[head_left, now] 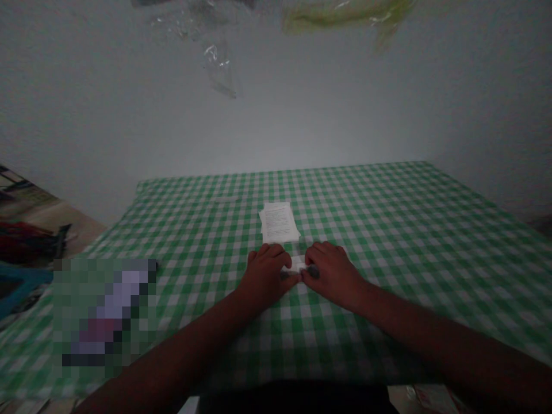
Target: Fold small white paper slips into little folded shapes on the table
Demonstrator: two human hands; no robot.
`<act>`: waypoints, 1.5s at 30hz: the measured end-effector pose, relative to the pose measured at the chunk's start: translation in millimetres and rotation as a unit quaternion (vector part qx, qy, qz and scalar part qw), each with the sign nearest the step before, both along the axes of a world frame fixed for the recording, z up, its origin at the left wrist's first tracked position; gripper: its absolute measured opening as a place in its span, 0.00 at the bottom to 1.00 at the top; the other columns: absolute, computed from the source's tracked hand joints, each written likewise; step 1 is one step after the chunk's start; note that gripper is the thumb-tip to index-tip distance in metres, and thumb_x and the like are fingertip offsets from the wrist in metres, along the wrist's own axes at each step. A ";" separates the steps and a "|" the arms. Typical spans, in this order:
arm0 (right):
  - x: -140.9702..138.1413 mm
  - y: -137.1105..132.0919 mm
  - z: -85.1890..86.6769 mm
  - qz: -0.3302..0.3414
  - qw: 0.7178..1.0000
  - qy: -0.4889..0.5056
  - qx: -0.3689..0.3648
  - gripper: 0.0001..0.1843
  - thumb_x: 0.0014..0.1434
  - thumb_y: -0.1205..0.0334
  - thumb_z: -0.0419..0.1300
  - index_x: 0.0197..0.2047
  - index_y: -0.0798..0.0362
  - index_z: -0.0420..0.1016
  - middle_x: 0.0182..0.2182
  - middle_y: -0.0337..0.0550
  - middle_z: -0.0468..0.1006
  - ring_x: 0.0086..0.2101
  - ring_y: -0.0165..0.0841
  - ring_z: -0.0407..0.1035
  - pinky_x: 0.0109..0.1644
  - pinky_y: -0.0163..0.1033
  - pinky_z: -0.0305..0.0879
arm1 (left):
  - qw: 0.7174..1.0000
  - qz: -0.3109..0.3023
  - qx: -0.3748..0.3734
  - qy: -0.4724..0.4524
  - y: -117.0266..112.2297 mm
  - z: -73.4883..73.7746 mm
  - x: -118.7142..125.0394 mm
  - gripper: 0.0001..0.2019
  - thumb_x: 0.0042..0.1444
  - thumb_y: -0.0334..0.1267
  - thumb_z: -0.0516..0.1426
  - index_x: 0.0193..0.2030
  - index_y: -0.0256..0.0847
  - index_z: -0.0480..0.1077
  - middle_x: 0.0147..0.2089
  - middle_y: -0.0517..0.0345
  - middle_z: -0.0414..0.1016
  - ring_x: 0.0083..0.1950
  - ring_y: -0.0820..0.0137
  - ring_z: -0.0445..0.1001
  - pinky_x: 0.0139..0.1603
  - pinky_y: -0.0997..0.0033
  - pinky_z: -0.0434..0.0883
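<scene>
My left hand [266,270] and my right hand [331,271] rest side by side on a green-and-white checked tablecloth [388,218]. Between them lies a small white piece of paper [297,263], mostly covered. Both hands have curled fingers pressing on it, thumbs meeting at its near edge. Just beyond the hands sits a small stack of white printed sheets [279,222], untouched.
A blurred-out patch [106,313] covers something on the cloth at the near left. A pale wall [276,115] rises behind the table, with clear plastic bags [219,66] hanging at the top. Dark clutter [26,247] lies on the floor at the left.
</scene>
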State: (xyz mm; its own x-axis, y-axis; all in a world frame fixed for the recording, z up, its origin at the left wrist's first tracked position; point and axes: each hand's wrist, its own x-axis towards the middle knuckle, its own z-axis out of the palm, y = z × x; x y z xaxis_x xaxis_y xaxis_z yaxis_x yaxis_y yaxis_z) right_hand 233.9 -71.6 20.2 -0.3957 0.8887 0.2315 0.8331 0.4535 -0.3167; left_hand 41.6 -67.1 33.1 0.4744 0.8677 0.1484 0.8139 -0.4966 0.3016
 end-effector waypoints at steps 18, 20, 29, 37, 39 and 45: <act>6.8 7.2 1.9 -0.031 0.999 0.009 -0.014 0.08 0.56 0.58 0.61 0.33 0.52 0.66 0.34 0.41 0.73 0.39 0.38 0.66 0.42 0.43 0.55 | 0.998 -0.055 0.019 0.035 -7.2 0.0 1.6 0.09 0.60 0.40 0.61 0.45 0.42 0.72 0.47 0.54 0.75 0.49 0.62 0.71 0.51 0.57 0.62; 9.4 12.3 1.1 -0.052 0.998 0.011 -0.014 0.08 0.56 0.59 0.61 0.33 0.52 0.66 0.33 0.41 0.73 0.38 0.38 0.66 0.41 0.43 0.55 | 0.997 -0.056 0.027 0.045 -8.3 1.8 2.4 0.09 0.61 0.40 0.60 0.46 0.42 0.72 0.47 0.54 0.75 0.48 0.62 0.71 0.51 0.56 0.63; 27.1 26.4 0.4 0.113 0.985 0.128 0.037 0.11 0.59 0.72 0.53 0.43 0.53 0.70 0.41 0.47 0.74 0.45 0.38 0.66 0.50 0.46 0.62 | 0.974 -0.227 0.006 0.013 -0.1 -10.9 -8.2 0.13 0.62 0.25 0.53 0.51 0.37 0.72 0.57 0.51 0.71 0.59 0.64 0.68 0.60 0.63 0.67; 28.9 25.9 4.9 0.241 0.967 0.084 -0.016 0.11 0.61 0.72 0.54 0.42 0.52 0.75 0.39 0.45 0.76 0.41 0.36 0.68 0.50 0.46 0.62 | 0.963 -0.271 0.000 0.005 6.4 -9.9 -21.2 0.13 0.60 0.23 0.54 0.46 0.40 0.74 0.50 0.55 0.75 0.54 0.65 0.71 0.59 0.61 0.67; 25.9 23.2 4.7 0.210 0.975 0.068 -0.012 0.07 0.60 0.69 0.56 0.40 0.53 0.75 0.37 0.44 0.75 0.40 0.36 0.67 0.48 0.45 0.61 | 0.968 -0.251 0.015 0.016 5.2 -4.7 -20.6 0.12 0.59 0.24 0.55 0.45 0.41 0.75 0.49 0.55 0.76 0.52 0.63 0.71 0.57 0.58 0.67; 17.5 18.3 4.4 0.196 0.981 0.012 -0.004 0.04 0.60 0.63 0.58 0.37 0.51 0.74 0.34 0.42 0.71 0.39 0.36 0.63 0.46 0.44 0.57 | 0.979 -0.200 0.004 0.037 -4.3 5.0 -13.6 0.08 0.59 0.27 0.57 0.43 0.42 0.74 0.47 0.56 0.75 0.50 0.64 0.70 0.52 0.60 0.65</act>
State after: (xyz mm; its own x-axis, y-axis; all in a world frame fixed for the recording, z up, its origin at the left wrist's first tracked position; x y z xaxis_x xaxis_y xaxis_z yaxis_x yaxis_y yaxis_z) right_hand 251.4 -53.3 24.6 -0.7019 0.6709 0.2390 0.5875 0.7351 -0.3383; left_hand 28.0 -71.4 38.2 0.7857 0.6094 0.1067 0.5732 -0.7819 0.2450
